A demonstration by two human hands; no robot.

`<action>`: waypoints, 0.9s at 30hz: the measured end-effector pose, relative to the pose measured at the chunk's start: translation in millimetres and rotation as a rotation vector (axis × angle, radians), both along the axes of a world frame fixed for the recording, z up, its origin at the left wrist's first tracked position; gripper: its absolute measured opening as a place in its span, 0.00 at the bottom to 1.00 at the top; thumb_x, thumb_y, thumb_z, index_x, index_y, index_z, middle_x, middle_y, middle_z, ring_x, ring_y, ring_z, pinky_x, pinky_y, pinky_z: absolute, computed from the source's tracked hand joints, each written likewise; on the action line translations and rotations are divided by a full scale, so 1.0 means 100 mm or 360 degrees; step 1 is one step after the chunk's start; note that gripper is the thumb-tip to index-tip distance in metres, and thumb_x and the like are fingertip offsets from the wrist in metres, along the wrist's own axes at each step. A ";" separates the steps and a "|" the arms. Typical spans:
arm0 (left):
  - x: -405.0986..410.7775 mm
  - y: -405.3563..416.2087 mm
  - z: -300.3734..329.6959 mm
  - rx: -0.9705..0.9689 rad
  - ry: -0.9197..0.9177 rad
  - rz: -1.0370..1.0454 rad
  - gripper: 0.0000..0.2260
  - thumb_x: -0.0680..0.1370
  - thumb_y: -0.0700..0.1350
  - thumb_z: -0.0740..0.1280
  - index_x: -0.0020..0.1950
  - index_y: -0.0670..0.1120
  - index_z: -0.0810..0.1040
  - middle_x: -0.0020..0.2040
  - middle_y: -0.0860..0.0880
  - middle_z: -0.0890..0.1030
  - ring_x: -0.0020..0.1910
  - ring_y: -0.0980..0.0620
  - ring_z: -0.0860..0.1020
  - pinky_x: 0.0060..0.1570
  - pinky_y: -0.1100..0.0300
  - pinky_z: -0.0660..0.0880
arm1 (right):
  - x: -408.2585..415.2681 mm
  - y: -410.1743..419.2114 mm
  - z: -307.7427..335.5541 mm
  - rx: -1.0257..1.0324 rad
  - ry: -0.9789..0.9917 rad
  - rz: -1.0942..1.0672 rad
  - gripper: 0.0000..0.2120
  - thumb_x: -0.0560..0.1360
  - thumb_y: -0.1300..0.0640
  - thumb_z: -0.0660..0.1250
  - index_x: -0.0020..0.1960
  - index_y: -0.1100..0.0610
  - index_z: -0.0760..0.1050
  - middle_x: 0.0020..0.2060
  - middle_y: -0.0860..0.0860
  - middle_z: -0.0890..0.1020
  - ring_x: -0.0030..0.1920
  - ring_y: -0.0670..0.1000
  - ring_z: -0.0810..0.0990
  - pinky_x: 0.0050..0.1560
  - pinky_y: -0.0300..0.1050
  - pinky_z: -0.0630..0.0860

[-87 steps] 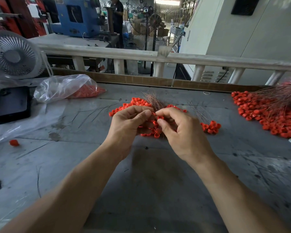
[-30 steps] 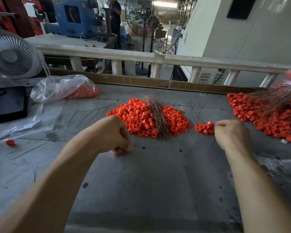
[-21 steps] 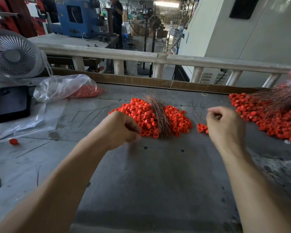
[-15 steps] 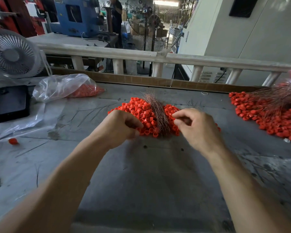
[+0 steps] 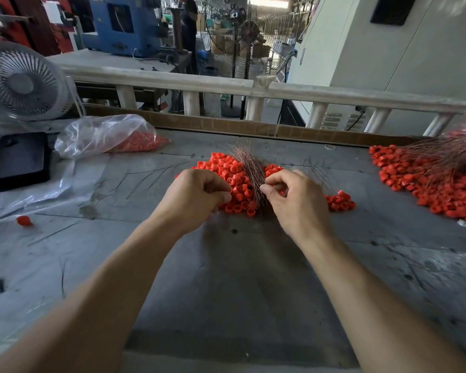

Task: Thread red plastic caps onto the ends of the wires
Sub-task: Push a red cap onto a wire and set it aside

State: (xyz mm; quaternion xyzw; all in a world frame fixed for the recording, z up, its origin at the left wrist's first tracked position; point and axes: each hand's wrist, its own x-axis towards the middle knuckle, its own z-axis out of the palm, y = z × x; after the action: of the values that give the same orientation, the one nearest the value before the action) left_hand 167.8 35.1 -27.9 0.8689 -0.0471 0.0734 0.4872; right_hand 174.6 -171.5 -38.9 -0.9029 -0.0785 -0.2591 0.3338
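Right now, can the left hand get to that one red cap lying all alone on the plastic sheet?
Probably yes. The lone cap lies to the left of the left hand, with only bare table between them and nothing in the way.

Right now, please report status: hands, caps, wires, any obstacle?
Left hand curled, contents hidden. Right hand pinching at the wire bundle. Bundle lies across the loose cap pile. Nothing blocking the hands.
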 end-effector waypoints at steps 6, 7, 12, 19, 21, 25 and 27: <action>0.00 -0.04 -0.02 0.0004 -0.0031 0.0001 0.05 0.76 0.40 0.74 0.44 0.50 0.84 0.35 0.47 0.83 0.33 0.50 0.82 0.35 0.53 0.81 | 0.01 0.05 0.01 -0.0089 -0.0040 -0.0050 0.02 0.78 0.55 0.71 0.47 0.52 0.83 0.46 0.47 0.81 0.42 0.52 0.79 0.46 0.53 0.78; -0.01 -0.04 -0.02 -0.0038 -0.0030 0.0009 0.05 0.76 0.40 0.73 0.45 0.49 0.84 0.35 0.47 0.84 0.32 0.51 0.81 0.33 0.54 0.79 | 0.00 0.05 0.03 -0.0065 -0.0057 -0.0040 0.03 0.78 0.56 0.71 0.46 0.53 0.82 0.45 0.48 0.82 0.43 0.52 0.79 0.46 0.53 0.77; -0.06 -0.10 0.06 -0.0188 -0.0099 0.0008 0.08 0.77 0.38 0.71 0.49 0.51 0.83 0.38 0.48 0.83 0.31 0.53 0.80 0.32 0.55 0.80 | -0.09 0.06 0.17 -0.0031 -0.0282 0.0048 0.03 0.76 0.58 0.71 0.43 0.54 0.81 0.42 0.48 0.81 0.43 0.50 0.79 0.44 0.50 0.77; -0.17 -0.19 0.12 -0.0129 -0.0298 -0.0036 0.08 0.77 0.39 0.70 0.48 0.53 0.82 0.36 0.46 0.83 0.36 0.40 0.81 0.39 0.39 0.80 | -0.25 0.16 0.28 -0.0177 -0.0363 0.0254 0.03 0.77 0.56 0.71 0.44 0.52 0.80 0.43 0.45 0.79 0.46 0.48 0.79 0.42 0.52 0.79; -0.18 -0.19 0.13 -0.0161 -0.0317 -0.0064 0.05 0.77 0.41 0.72 0.48 0.52 0.82 0.36 0.45 0.82 0.36 0.39 0.81 0.39 0.39 0.80 | -0.25 0.17 0.29 -0.0191 -0.0364 0.0262 0.02 0.77 0.55 0.71 0.45 0.51 0.80 0.43 0.45 0.79 0.46 0.48 0.79 0.41 0.53 0.79; -0.19 -0.20 0.13 -0.0100 -0.0412 -0.0128 0.03 0.77 0.44 0.74 0.46 0.51 0.82 0.33 0.47 0.81 0.33 0.43 0.79 0.36 0.43 0.78 | -0.26 0.17 0.29 -0.0210 -0.0360 0.0328 0.02 0.77 0.54 0.71 0.46 0.52 0.81 0.43 0.44 0.79 0.44 0.46 0.78 0.41 0.49 0.78; -0.20 -0.22 0.13 -0.0073 -0.0462 -0.0118 0.03 0.77 0.43 0.74 0.46 0.51 0.82 0.34 0.49 0.81 0.33 0.46 0.79 0.35 0.45 0.77 | -0.24 0.17 0.28 -0.0173 -0.0383 0.0386 0.02 0.77 0.56 0.72 0.47 0.54 0.82 0.43 0.45 0.79 0.44 0.45 0.78 0.44 0.43 0.77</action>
State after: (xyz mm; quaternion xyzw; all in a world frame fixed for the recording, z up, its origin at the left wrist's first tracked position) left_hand 147.8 13.5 -15.2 0.8354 -0.1474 0.1814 0.4974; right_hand 150.2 -154.2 -11.0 -0.8660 -0.2400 -0.3186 0.3015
